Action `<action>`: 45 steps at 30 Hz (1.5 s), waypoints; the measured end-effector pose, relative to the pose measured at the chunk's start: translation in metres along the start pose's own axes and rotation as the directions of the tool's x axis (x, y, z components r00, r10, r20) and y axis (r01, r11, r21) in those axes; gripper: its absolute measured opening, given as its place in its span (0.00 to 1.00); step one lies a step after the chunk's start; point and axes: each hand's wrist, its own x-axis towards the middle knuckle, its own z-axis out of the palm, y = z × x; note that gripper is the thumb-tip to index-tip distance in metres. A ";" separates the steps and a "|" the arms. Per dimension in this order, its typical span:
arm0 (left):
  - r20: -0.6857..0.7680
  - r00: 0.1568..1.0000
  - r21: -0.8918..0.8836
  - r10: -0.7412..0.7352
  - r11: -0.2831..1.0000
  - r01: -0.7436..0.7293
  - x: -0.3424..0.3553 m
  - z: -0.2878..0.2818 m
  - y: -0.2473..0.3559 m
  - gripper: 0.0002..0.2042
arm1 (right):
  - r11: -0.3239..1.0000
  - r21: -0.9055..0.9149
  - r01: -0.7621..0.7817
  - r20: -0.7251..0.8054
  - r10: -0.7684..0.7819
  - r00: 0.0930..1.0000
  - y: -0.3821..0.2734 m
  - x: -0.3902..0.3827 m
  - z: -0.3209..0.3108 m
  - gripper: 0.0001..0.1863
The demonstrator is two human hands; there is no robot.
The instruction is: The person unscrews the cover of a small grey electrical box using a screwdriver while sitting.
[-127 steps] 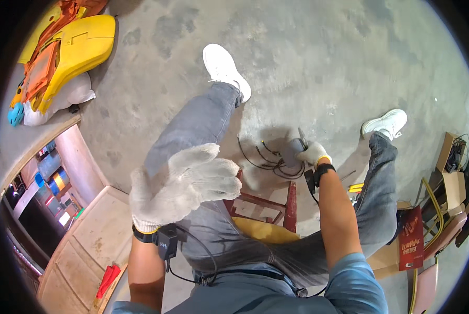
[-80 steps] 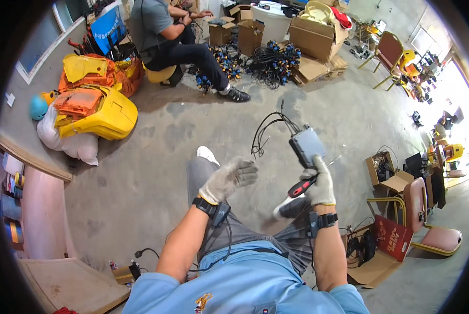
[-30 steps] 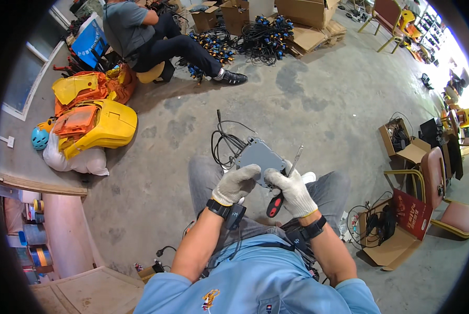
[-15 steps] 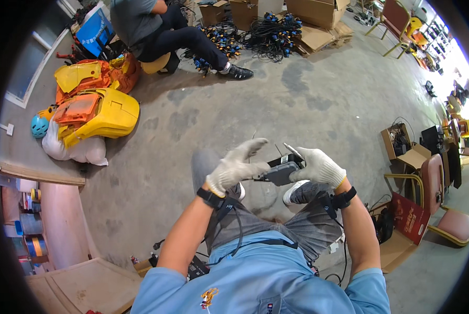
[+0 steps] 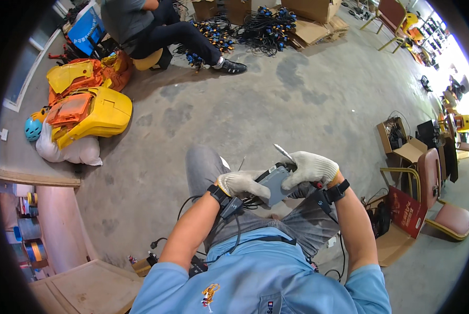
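Observation:
A flat grey casing (image 5: 277,185) with a dark edge is tilted between my two hands above my lap. My left hand (image 5: 242,185), in a white knit glove, closes on its left side. My right hand (image 5: 313,168), gloved the same way, grips the right side. A slim silver rod-shaped tool (image 5: 282,152) also sticks out from my right hand; its exact kind I cannot make out. A small red end shows under that palm, near the wrist. Dark cables (image 5: 251,202) hang just below the casing, and a thin rod rises beyond my left fingers.
A person (image 5: 187,41) sits at the far left beside yellow and orange plastic shells (image 5: 106,112). Bundled black cables (image 5: 266,31) and cardboard boxes (image 5: 310,10) lie at the back. A chair (image 5: 428,178) and an open box (image 5: 394,133) stand to the right; a wooden panel (image 5: 83,282) is lower left.
The casing has come nearer my body and turned so its broad grey face shows. My left hand's fingers, raised before, now close on it. The view has shifted slightly.

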 end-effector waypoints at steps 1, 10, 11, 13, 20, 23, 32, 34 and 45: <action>0.034 0.999 -0.070 0.005 0.998 -0.003 0.000 -0.002 -0.006 0.36 | 0.999 -0.022 0.039 0.023 -0.038 0.999 -0.006 0.001 0.002 0.23; -0.106 0.994 -0.212 -0.038 0.977 0.015 0.001 -0.044 -0.061 0.34 | 0.993 0.118 0.026 -0.196 -0.002 0.981 -0.007 0.003 -0.010 0.31; -0.164 0.986 -0.252 -0.022 0.967 -0.020 0.002 -0.065 -0.084 0.36 | 0.980 0.200 0.003 -0.329 0.064 0.942 -0.011 0.001 -0.013 0.32; -0.186 0.982 -0.285 -0.015 0.958 -0.040 0.011 -0.068 -0.085 0.38 | 0.865 0.482 0.138 -0.514 0.152 0.844 0.041 0.003 -0.028 0.27; -0.211 0.972 -0.310 0.104 0.936 -0.168 0.004 -0.066 -0.064 0.40 | 0.718 0.689 0.105 -0.419 0.276 0.865 0.084 -0.012 -0.020 0.23; -0.208 0.967 -0.311 0.145 0.928 -0.206 0.003 -0.060 -0.053 0.38 | 0.710 0.678 0.187 -0.451 0.201 0.870 0.055 -0.023 -0.014 0.24; -0.400 0.912 -0.331 0.094 0.913 -0.240 -0.011 -0.070 -0.031 0.34 | 0.822 0.568 -0.041 -0.371 0.300 0.879 0.071 -0.028 0.025 0.17; -0.401 0.906 -0.406 0.134 0.861 -0.307 -0.018 -0.074 -0.028 0.34 | 0.808 0.589 0.033 -0.376 0.238 0.895 0.054 -0.038 0.024 0.27; -0.392 0.839 -0.660 0.377 0.521 -0.542 -0.016 -0.049 -0.009 0.43 | 0.957 0.278 0.084 -0.586 0.100 0.804 0.026 -0.064 0.040 0.29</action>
